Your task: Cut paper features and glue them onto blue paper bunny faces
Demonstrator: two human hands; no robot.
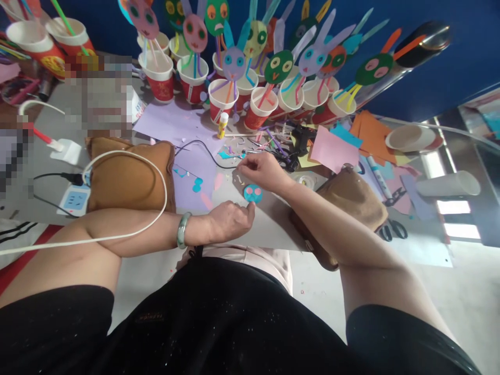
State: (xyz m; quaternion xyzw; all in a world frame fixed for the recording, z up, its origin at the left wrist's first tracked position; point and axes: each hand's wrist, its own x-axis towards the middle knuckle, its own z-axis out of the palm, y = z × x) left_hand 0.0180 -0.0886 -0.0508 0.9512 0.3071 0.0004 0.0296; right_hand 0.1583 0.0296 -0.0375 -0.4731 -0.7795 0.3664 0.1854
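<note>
Blue disc (253,200), decoration seemingly underway: left hand (231,221) curled alongside; right hand (262,171), fingertips together, contents unclear; next move needs steadiness.

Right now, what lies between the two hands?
A blue disc bearing pink circles lies between the left hand and right hand, in the head view.
</note>
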